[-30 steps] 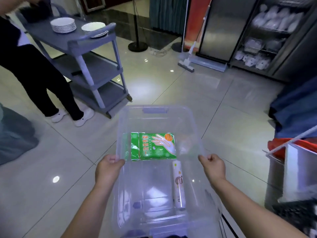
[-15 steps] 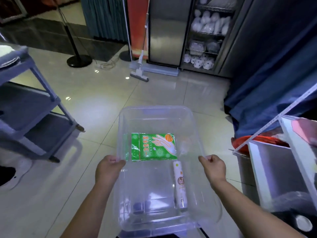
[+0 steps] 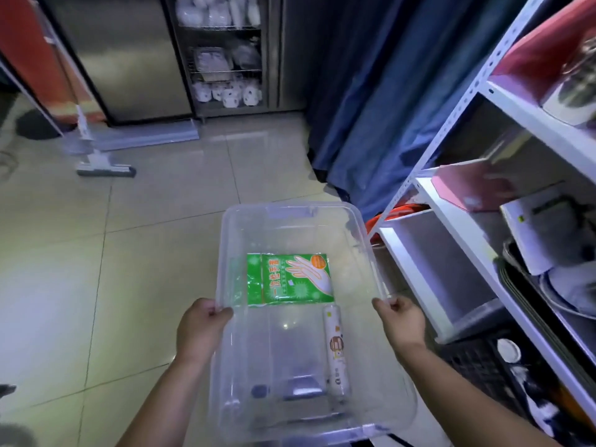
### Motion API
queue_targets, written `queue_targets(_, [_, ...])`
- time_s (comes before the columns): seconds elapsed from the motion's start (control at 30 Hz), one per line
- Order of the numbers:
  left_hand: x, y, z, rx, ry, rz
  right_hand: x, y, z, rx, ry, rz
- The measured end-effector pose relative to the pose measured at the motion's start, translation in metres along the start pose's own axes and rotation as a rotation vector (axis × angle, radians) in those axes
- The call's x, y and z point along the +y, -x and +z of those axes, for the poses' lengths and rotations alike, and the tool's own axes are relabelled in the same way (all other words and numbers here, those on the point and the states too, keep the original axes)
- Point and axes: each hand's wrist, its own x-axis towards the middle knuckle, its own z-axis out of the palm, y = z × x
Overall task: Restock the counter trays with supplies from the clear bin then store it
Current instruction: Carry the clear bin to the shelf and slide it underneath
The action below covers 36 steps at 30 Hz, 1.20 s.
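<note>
The view swings round to the right. One second ago a grey cart with plates and a standing person were in front. Now they are gone from the picture, and a white shelf rack (image 3: pixel 451 240) fills the right side, with a blue curtain (image 3: pixel 371 108) behind it.

The clear bin (image 3: pixel 223 259) does not change. It stays up in the air in front of the person, over the floor tiles and just beside the rack. The left hand (image 3: pixel 200 330) grips the left rim and the right hand (image 3: pixel 400 324) grips the right rim, with fingers curled tight on the plastic. Inside, the green glove pack (image 3: pixel 290 279) and the thin roll (image 3: pixel 335 350) lie flat in the same spots as before.

I think this means the filling part is over and the person is turning to put the bin away. The low shelf (image 3: pixel 445 272) of the rack has bare room, so it may go there, but that is only a guess.

Some things are hard to see:
- The near end of the bin is cut off by the bottom edge.
- The fingertips under the rim are hidden.
- A small dark thing sits at the near end of the bin floor. I cannot tell what it is.
- The things on the rack are blurry.
- The counter trays are not in view, so I cannot check if they are full.
</note>
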Motion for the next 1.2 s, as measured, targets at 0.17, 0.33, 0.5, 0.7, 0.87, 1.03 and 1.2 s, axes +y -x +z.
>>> queue_targets(0.17, [0.036,-0.073,0.069,-0.086,-0.096,-0.016,0.001,-0.086,0.003,0.044,0.009,0.104])
queue_targets(0.33, [0.061,-0.146,0.138,-0.118,-0.244,-0.063,0.000,-0.188,0.024,-0.011,0.030,0.158])
queue_targets(0.5, [0.068,-0.217,0.206,-0.187,-0.359,-0.086,0.010,-0.280,0.052,-0.123,0.143,0.178])
queue_targets(0.7, [0.036,-0.301,0.288,-0.264,-0.514,-0.120,0.049,-0.371,0.102,-0.246,0.312,0.198])
queue_targets(0.87, [-0.019,-0.372,0.359,-0.375,-0.590,-0.173,0.107,-0.439,0.159,-0.235,0.451,0.239])
queue_targets(1.03, [-0.085,-0.433,0.422,-0.435,-0.678,-0.149,0.170,-0.486,0.216,-0.195,0.493,0.308])
queue_targets(1.2, [-0.136,-0.466,0.466,-0.413,-0.675,-0.182,0.219,-0.523,0.259,-0.133,0.499,0.305])
